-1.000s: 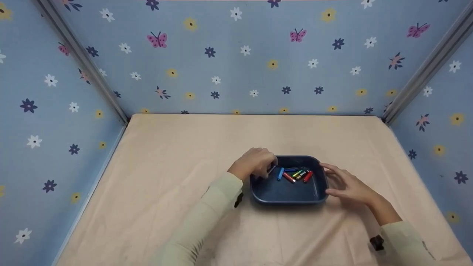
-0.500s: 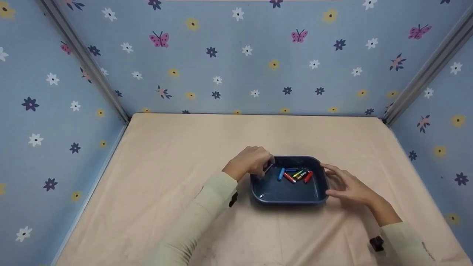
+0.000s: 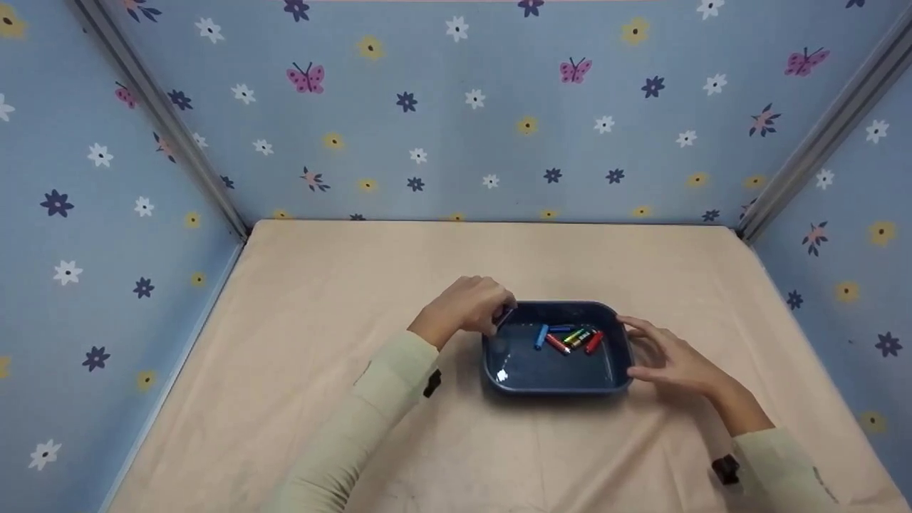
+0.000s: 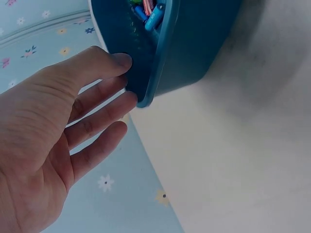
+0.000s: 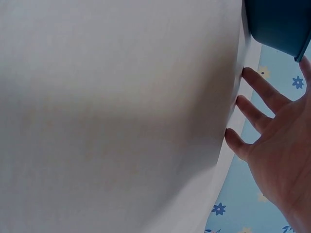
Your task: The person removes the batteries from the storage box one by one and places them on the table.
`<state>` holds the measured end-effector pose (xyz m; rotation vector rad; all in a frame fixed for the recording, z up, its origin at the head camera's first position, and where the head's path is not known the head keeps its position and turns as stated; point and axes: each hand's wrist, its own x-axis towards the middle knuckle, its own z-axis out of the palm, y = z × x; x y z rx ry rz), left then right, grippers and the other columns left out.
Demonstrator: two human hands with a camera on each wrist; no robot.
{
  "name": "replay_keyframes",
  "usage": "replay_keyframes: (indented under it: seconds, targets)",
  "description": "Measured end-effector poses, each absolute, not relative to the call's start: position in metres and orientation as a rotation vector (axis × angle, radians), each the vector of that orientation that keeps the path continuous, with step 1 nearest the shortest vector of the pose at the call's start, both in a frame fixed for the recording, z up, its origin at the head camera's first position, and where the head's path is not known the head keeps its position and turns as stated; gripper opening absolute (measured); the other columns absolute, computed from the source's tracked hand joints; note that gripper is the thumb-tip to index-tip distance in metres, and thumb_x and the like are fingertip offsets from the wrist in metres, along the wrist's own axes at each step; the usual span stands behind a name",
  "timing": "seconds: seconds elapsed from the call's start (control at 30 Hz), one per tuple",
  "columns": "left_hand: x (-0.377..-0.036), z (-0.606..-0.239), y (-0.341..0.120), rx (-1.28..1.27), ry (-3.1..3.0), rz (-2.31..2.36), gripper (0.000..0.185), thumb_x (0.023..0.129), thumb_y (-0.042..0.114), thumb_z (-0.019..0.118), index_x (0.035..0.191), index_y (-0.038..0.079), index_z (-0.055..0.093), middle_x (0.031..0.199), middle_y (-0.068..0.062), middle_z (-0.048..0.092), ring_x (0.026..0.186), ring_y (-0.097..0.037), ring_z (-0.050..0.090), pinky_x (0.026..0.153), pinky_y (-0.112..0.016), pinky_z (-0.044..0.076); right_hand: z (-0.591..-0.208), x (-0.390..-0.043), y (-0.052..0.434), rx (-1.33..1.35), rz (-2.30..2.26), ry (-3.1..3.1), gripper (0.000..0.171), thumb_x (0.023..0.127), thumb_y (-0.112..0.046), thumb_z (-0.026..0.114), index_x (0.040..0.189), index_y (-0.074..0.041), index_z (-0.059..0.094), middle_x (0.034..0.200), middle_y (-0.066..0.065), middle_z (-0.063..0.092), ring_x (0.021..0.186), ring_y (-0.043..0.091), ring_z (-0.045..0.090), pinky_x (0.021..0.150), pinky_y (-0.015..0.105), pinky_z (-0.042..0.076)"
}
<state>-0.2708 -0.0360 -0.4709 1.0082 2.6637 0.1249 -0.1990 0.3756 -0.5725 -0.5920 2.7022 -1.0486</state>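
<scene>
A dark blue rectangular box (image 3: 556, 374) sits on the cloth. Inside lie several short, bright cylinders (image 3: 573, 337) that look like batteries: blue, red, green and yellow-black. My left hand (image 3: 467, 303) is over the box's back left corner with fingers curled down. A small dark cylinder (image 3: 504, 315) shows at its fingertips in the head view, mostly hidden. In the left wrist view, the thumb (image 4: 116, 63) overlaps the box rim. My right hand (image 3: 673, 360) rests at the right wall, with thumb and fingertips against the rim. In the right wrist view its fingers (image 5: 267, 92) are spread and fairly straight.
A beige cloth (image 3: 356, 285) with soft creases covers the table. Blue flowered panels (image 3: 456, 142) close off the back and both sides, joined by grey corner posts (image 3: 178, 135).
My left hand has moved left and slightly up, from inside the box to its back left corner, the small dark cylinder moving along. The right hand and box have stayed put.
</scene>
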Motion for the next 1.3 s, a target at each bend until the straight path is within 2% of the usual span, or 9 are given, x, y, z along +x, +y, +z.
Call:
replay_keyframes:
  seconds: [0.17,0.4,0.57,0.9,1.13,1.3]
  targets:
    - [-0.27,-0.468,-0.044,0.985,2.669,0.143,0.049,0.095,0.022,0.093,0.14,0.012,0.077,0.113,-0.008,0.081,0.098,-0.021,0.065,0.099,-0.045,0.062,-0.572,-0.199,0.376,-0.586,-1.045,2.701,0.087,0.098,-0.034,0.087,0.173,-0.032,0.043,0.164,0.02,0.063,0.154,0.054,0.054,0.121,0.087,0.029]
    - [-0.269,-0.464,-0.059,0.916,2.653,0.231,0.054,0.096,0.016,0.09,0.147,0.011,0.074,0.127,-0.008,0.084,0.118,-0.026,0.077,0.109,-0.048,0.062,-0.572,-0.198,0.375,-0.612,-1.055,2.693,0.091,0.095,-0.033,0.089,0.173,-0.031,0.043,0.165,0.02,0.062,0.153,0.054,0.054,0.121,0.088,0.029]
    - [-0.268,-0.464,-0.072,0.918,2.674,0.28,0.05,0.095,0.012,0.09,0.143,0.01,0.076,0.124,-0.01,0.084,0.116,-0.029,0.077,0.106,-0.05,0.062,-0.572,-0.198,0.376,-0.616,-1.056,2.695,0.093,0.094,-0.032,0.091,0.174,-0.03,0.042,0.164,0.02,0.063,0.153,0.055,0.053,0.12,0.087,0.03]
    - [-0.268,-0.464,-0.098,0.855,2.721,0.235,0.051,0.095,0.014,0.09,0.144,0.013,0.076,0.121,-0.008,0.085,0.114,-0.029,0.077,0.105,-0.05,0.062,-0.571,-0.199,0.375,-0.622,-1.049,2.697,0.092,0.095,-0.033,0.09,0.173,-0.03,0.043,0.163,0.02,0.064,0.153,0.055,0.053,0.119,0.086,0.032]
    - [-0.269,-0.465,-0.109,0.788,2.734,0.235,0.052,0.096,0.014,0.089,0.146,0.014,0.076,0.124,-0.008,0.085,0.116,-0.029,0.078,0.108,-0.05,0.062,-0.571,-0.199,0.376,-0.595,-1.066,2.669,0.09,0.096,-0.032,0.089,0.173,-0.03,0.042,0.162,0.021,0.064,0.156,0.055,0.049,0.12,0.086,0.028]
    - [-0.268,-0.47,-0.112,0.77,2.765,0.286,0.052,0.093,0.018,0.09,0.144,0.014,0.077,0.12,-0.005,0.086,0.113,-0.028,0.077,0.105,-0.049,0.062,-0.571,-0.199,0.375,-0.585,-1.056,2.675,0.09,0.096,-0.034,0.089,0.173,-0.03,0.042,0.162,0.022,0.065,0.156,0.056,0.048,0.121,0.086,0.028]
